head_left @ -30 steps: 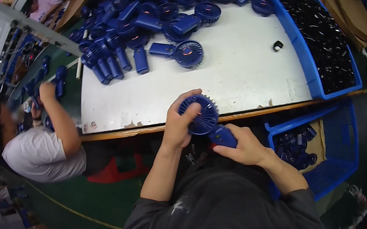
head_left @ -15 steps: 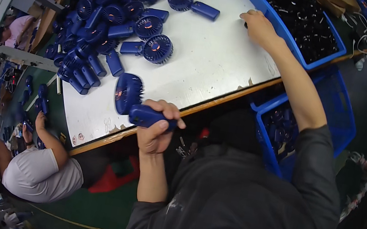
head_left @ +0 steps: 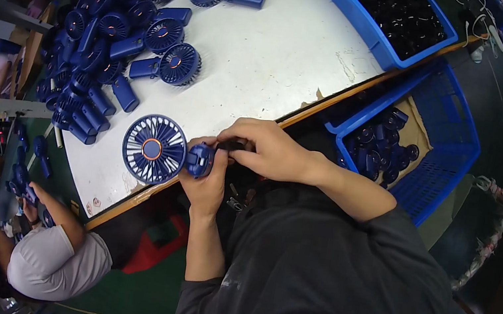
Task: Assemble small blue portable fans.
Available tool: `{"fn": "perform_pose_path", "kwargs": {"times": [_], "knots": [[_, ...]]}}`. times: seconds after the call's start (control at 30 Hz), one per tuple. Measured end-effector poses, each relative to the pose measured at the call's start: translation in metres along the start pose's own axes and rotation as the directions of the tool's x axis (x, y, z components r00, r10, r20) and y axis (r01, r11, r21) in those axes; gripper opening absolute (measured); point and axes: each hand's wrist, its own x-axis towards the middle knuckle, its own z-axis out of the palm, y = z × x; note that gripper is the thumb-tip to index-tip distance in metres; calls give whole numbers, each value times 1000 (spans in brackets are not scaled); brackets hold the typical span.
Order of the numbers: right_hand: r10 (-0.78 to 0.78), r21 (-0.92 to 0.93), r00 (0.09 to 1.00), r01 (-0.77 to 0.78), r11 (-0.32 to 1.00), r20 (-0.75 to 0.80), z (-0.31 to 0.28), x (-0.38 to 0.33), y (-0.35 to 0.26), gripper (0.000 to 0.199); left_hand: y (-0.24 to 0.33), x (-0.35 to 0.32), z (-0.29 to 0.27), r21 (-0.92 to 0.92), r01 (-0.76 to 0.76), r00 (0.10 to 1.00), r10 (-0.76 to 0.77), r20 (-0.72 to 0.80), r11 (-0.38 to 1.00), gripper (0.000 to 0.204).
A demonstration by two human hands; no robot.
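Blue handheld fan gripped at white table edge.
Handle is clasped by left hand and right hand; bare tabletop lies beyond.

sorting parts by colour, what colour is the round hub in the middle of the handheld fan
Orange, at the centre of the dark blue fan, clearest in the head view.

A: Bare white bench ahead of the hands, open right up to the blue bin of black parts.

B: Left side blocked, though (heaped blue fans, edge to edge). Lone fan lying at the heap's fringe.

A: Blue crate filling the gap below the bench edge, right of the forearm.
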Motion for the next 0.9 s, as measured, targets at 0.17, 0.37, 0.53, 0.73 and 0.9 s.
{"fn": "perform_pose_path", "kwargs": {"times": [0.17,0.37,0.53,0.73,0.9], "knots": [[306,572,932,-362,736,195,-22,-12,-2,26,6,-2,5,-69,115,993,-115,3,991,26],[-272,-217,959,282,934,77,-34,9,-29,19,23,5,8,-267,569,789,-425,443,778,32],[-450,-346,866,499,794,217,-33,29,-40,25,21,0,0,-423,557,778,-272,566,715,51],[-375,-433,894,448,782,246,-23,18,-44,42,22,-3,7,-521,566,818,-355,452,639,80],[-308,-527,940,337,780,145,-9,-2,-37,58,16,-4,17,-617,526,850,-370,374,585,63]]}}
